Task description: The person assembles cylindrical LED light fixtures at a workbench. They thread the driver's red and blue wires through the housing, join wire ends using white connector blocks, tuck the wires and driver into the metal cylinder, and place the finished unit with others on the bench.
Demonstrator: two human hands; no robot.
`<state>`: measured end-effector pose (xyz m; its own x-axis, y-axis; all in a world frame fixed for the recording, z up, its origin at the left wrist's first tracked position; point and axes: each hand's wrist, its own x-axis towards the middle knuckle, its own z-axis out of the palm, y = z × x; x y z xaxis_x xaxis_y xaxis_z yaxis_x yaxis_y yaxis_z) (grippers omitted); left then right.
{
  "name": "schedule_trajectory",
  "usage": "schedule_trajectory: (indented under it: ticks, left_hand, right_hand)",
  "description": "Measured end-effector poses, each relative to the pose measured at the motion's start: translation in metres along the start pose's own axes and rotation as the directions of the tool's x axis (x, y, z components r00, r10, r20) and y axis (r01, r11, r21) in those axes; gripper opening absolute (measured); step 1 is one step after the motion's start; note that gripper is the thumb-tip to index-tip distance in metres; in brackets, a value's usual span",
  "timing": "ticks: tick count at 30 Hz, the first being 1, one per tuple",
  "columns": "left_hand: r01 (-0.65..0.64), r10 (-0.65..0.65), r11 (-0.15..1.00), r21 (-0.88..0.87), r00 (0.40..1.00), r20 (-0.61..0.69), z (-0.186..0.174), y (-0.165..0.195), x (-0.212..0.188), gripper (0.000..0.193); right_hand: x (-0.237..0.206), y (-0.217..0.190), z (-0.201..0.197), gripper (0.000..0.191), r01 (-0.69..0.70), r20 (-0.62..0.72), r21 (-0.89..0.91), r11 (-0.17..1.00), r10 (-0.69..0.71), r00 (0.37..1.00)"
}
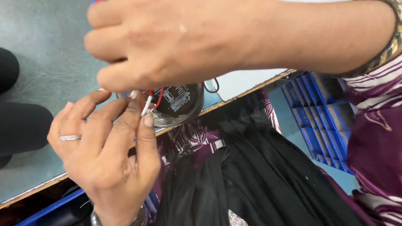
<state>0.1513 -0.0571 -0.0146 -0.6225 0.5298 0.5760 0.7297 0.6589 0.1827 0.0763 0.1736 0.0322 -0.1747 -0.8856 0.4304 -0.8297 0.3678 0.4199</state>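
Leftmost, two dark rounded shapes (pixel 16 121) sit on the grey worktop (pixel 46 50), cut off by the frame edge, can't tell what they are. Next, left hand (pixel 106 155) comes up from the bottom, palm side toward camera, silver ring (pixel 70 137) on one finger, a bangle partly in view at the wrist at the bottom edge. Its thumb and forefinger tips are pressed together on the wires (pixel 147 102), a white one and a red one, pinched just at the rim of the part. Right hand (pixel 167 42) reaches in from the upper right, back of hand to camera, fingers curled down and closed over the top of the same wires; fingertips are hidden, so exact grip there is not clear, but it covers and touches the part. Under both hands, a round black housing (pixel 178 102) with a shiny metal rim and a white printed label sits at the worktop's front edge, wires coming out of its left side, a small wire spring clip (pixel 212 86) sticking out on its right. Worktop edge is a bare wood strip (pixel 247 91) running diagonally. Below it, black pleated cloth (pixel 259 175) over a purple patterned garment on the lap. Further right, blue plastic crate (pixel 320 117) on the floor, near the knee. Far right, purple striped sleeve (pixel 377 125), with a gold patterned bangle (pixel 391 46) on the right wrist.
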Motion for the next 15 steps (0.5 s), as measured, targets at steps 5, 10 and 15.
schedule_trajectory:
  ticks: [5,10,15]
  left_hand:
    - [0.034,-0.033,0.999,-0.031,0.999,0.037,-0.005,-0.002,0.004,0.017]
    - [-0.002,0.000,0.997,-0.078,1.000,-0.023,-0.006,-0.006,0.003,0.013]
    - [-0.232,0.234,0.961,0.152,0.972,0.006,-0.015,-0.018,0.008,0.007]
  right_hand:
    - [0.001,-0.012,0.008,0.019,-0.043,-0.107,0.093,0.995,0.053,0.993]
    - [-0.002,-0.010,0.003,0.020,-0.134,0.076,0.083,0.987,0.128,0.989]
    - [-0.004,-0.011,-0.010,0.020,-0.201,0.312,0.143,0.969,0.148,0.939]
